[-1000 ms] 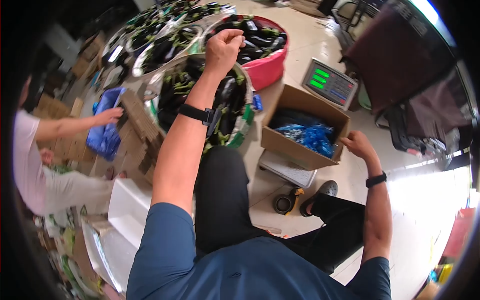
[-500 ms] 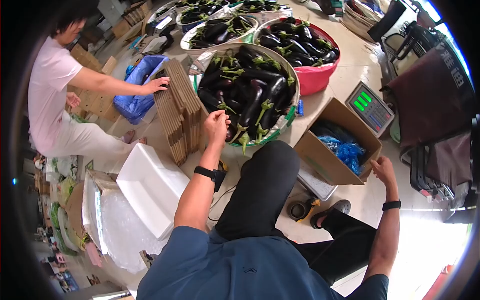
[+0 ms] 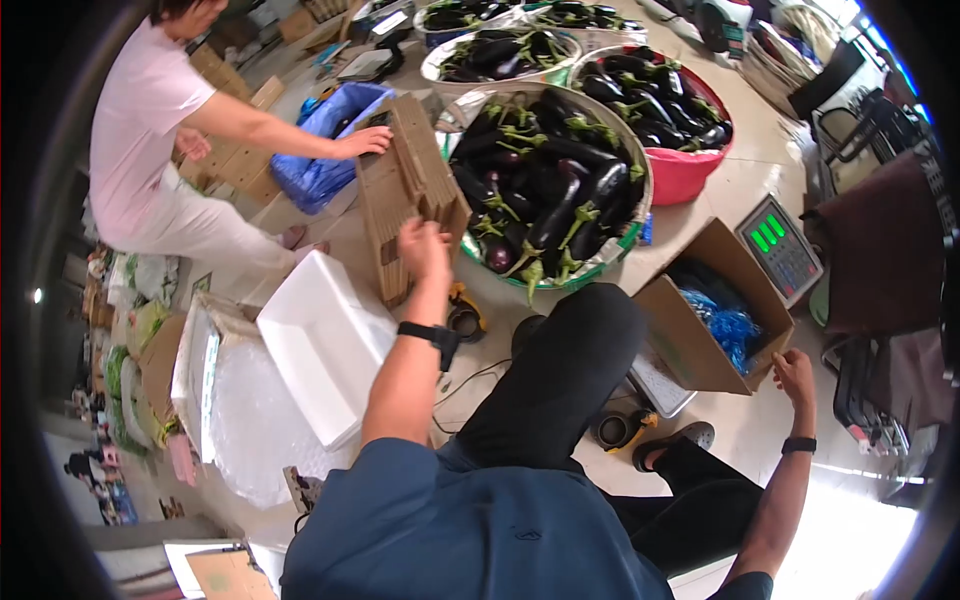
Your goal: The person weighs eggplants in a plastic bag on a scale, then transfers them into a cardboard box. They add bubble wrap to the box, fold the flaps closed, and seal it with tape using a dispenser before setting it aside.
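Note:
My left hand (image 3: 425,248) is in front of the stack of flattened cardboard boxes (image 3: 388,205), close to its right side. Its fingers are curled and slightly blurred, and whatever may be inside them is hidden. To its right stands a large lined basket (image 3: 643,205) heaped with eggplants (image 3: 545,225). My right hand (image 3: 793,377) pinches the near right edge of an open cardboard box (image 3: 690,350). Inside that box lies crumpled blue plastic (image 3: 728,330), and the box sits tilted on a scale platform (image 3: 665,392).
A person in pink (image 3: 150,120) rests one hand on the flattened boxes. Beside them are a blue-lined crate (image 3: 300,180) and a white foam box (image 3: 325,345). The scale display (image 3: 780,245) glows green. Tape rolls (image 3: 612,430) and a cable lie on the floor.
The view has swung left, so the scene sits further right. My left hand has gone from the eggplant basket's edge to the flattened boxes. My right hand stays at the box edge.

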Demonstrator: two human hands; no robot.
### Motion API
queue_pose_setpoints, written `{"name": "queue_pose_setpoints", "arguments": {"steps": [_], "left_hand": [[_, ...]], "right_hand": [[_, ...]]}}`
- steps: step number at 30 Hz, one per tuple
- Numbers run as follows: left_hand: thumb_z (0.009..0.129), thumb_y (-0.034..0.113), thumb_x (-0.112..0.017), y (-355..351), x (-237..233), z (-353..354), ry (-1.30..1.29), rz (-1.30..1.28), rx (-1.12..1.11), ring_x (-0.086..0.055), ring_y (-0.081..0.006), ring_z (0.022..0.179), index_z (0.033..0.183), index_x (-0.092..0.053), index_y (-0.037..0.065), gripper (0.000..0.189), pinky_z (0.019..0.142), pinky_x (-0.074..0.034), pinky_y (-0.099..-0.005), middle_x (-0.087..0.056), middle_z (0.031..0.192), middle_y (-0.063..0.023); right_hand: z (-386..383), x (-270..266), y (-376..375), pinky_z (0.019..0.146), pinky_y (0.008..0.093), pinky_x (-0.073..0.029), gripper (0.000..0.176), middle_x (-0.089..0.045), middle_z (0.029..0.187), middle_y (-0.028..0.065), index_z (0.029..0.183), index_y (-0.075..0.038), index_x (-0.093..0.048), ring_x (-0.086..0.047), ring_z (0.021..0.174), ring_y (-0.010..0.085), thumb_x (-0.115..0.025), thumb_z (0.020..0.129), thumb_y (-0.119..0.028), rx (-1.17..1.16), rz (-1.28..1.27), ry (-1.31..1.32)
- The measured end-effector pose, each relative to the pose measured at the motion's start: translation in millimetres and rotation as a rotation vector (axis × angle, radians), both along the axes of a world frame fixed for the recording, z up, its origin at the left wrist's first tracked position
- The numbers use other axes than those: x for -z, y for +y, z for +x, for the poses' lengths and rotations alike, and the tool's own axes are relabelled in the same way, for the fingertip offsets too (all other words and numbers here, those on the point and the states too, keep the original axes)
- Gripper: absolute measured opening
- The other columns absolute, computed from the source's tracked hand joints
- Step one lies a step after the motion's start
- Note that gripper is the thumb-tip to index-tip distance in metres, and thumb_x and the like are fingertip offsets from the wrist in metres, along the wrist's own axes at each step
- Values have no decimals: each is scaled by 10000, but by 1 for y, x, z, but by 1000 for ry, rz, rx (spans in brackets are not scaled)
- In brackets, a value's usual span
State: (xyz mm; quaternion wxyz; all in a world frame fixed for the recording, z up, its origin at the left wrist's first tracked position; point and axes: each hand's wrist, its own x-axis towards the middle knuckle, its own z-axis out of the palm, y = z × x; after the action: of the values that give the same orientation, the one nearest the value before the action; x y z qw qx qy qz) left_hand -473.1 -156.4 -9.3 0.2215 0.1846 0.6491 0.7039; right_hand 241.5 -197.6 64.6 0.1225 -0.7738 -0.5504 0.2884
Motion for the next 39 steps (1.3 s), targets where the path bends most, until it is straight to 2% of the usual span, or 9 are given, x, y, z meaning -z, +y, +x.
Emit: {"name": "queue_pose_setpoints", "arguments": {"steps": [3, 7, 11, 18, 21, 25, 29, 38, 39], "left_hand": [[915, 56, -552, -15, -5, -53, -28, -22, -283, -687, -271, 953, 1508, -261, -35, 666, 781, -580, -391, -619, 1179, -227], [929, 122, -577, -60, 9, -130, 134, -356, -652, -612, -431, 1168, 1555, -141, -31, 778, 988, -542, -516, -471, 1373, -329], [919, 153, -578, -135, -28, -165, -21, -568, -866, -530, -523, 1233, 1560, -93, -34, 824, 1027, -502, -576, -410, 1375, -396], [880, 250, -644, -265, -27, -261, 183, -766, -1096, -493, -485, 1303, 1567, -151, -35, 893, 1063, -461, -575, -339, 1504, -316], [838, 311, -686, -307, -47, -257, 173, -1069, -1053, -463, -420, 1381, 1592, -203, 64, 929, 1091, -435, -550, -257, 1618, -237], [828, 327, -682, -354, -12, -279, 184, -1266, -978, -268, -381, 1511, 1604, -194, 107, 943, 1145, -351, -575, -198, 1646, -231], [829, 308, -689, -374, 5, -283, 209, -1431, -885, -265, -381, 1508, 1605, -210, 154, 925, 1161, -314, -576, -187, 1658, -183], [876, 248, -655, -381, 4, -298, 78, -1668, -638, -430, -322, 1424, 1572, -217, 169, 826, 1115, -349, -554, -481, 1515, -122], [897, 253, -631, -380, 8, -296, 115, -1694, -701, -530, -322, 1343, 1475, -422, 124, 629, 1090, -375, -541, -587, 1417, -110]], "right_hand": [[0, 1, -3, 496, 294, -505, 588, -670, 851, 139, 1412, 55, -489, -653, 627, 167, -668, 959, -276, 19, 106, -21], [22, 16, 0, 489, 294, -493, 561, -665, 856, 123, 1393, 38, -519, -635, 619, 159, -663, 966, -296, 67, 93, 76], [34, 27, 0, 490, 289, -491, 506, -651, 855, 95, 1356, 13, -561, -634, 627, 153, -636, 986, -324, 1, -30, 96], [41, 33, -9, 506, 301, -518, 478, -653, 872, 109, 1284, 39, -602, -664, 643, 176, -619, 987, -335, 33, -79, 173], [41, 39, -10, 504, 302, -526, 444, -654, 865, 108, 1266, 43, -613, -666, 639, 179, -596, 984, -300, 12, -89, 153], [35, 41, -12, 500, 306, -535, 393, -651, 837, 104, 1225, 49, -633, -670, 629, 184, -562, 959, -230, -10, -97, 92], [35, 45, -13, 498, 310, -542, 340, -646, 819, 96, 1138, 49, -665, -674, 622, 185, -556, 942, -206, 2, -85, 92], [33, 59, 2, 461, 324, -548, 277, -690, 766, 134, 1054, 49, -665, -681, 567, 202, -570, 964, -195, 0, -127, 43], [31, 61, 4, 461, 321, -548, 260, -697, 772, 131, 1054, 45, -663, -683, 569, 199, -576, 961, -181, -26, -102, 56]]}}
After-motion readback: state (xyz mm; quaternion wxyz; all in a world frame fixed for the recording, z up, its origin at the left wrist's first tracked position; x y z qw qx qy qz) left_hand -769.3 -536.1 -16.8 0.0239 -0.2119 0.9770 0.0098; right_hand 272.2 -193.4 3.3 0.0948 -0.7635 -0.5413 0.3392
